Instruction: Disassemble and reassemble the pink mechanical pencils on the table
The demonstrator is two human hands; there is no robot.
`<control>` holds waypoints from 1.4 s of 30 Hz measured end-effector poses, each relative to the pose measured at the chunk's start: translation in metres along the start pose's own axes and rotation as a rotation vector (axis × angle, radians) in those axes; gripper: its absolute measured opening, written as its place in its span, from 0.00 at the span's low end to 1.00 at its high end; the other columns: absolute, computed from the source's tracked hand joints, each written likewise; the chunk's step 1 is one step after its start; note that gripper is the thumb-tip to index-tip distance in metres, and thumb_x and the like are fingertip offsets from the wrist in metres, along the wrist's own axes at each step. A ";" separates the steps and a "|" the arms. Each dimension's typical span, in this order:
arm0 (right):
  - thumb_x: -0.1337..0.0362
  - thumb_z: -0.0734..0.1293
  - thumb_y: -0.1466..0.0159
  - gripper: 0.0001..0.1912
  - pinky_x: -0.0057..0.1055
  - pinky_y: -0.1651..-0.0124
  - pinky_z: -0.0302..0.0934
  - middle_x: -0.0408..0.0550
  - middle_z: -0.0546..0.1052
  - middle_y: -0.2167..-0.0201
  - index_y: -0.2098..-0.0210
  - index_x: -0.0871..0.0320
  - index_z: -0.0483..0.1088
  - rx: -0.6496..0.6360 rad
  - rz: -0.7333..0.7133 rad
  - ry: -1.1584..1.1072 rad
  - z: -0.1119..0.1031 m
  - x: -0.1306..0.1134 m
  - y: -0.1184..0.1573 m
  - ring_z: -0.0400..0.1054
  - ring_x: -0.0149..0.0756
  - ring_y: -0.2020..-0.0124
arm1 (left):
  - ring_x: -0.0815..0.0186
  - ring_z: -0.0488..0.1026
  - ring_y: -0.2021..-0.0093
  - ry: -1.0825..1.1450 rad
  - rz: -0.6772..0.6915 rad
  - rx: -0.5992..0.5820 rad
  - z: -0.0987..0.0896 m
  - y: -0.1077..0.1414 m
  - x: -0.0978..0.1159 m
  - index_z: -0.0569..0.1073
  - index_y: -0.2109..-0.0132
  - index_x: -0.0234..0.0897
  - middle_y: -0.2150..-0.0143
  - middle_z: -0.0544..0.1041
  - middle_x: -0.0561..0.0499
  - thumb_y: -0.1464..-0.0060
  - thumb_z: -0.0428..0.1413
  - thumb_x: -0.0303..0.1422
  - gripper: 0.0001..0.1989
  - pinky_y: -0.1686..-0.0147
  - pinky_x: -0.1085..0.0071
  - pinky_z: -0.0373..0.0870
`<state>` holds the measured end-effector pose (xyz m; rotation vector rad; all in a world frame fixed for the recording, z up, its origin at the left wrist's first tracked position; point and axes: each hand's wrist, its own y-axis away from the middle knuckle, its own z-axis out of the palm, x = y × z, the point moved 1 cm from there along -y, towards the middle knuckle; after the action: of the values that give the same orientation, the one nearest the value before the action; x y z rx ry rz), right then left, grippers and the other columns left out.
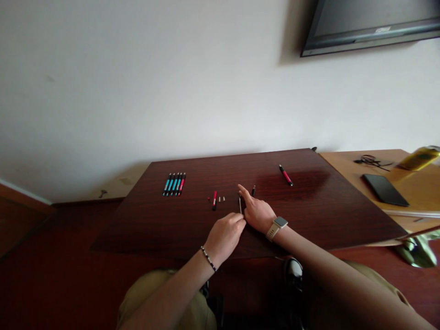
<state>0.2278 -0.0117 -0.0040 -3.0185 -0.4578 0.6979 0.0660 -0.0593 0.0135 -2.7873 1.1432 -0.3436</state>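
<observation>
1. Table point(330, 211): used as work surface.
2. Left hand point(225, 234): placed right of the red barrel point(214, 200); fingers apparently clamped on thin stick point(240, 205), likely for steadying.
3. Right hand point(259, 213): held farther right of barrel, index finger extended; grip cannot be told.
4. Five pens point(174, 184): lined up left of barrel, probably kept sorted.
5. Lone red pen point(285, 175): laid well right of barrel, set apart.
6. White pieces point(219, 199): placed just right of barrel, likely kept within reach.
</observation>
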 end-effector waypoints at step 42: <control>0.73 0.61 0.34 0.49 0.41 0.54 0.73 0.52 0.76 0.37 0.22 0.49 0.30 -0.027 -0.022 0.063 0.004 0.002 0.001 0.82 0.48 0.56 | 0.63 0.77 0.59 0.030 -0.051 0.046 0.010 -0.010 -0.013 0.76 0.62 0.36 0.60 0.79 0.49 0.34 0.54 0.21 0.09 0.56 0.69 0.75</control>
<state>0.2285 -0.0122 -0.0085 -3.0449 -0.5007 0.5982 0.0661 -0.0433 0.0039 -2.7848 1.0580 -0.4119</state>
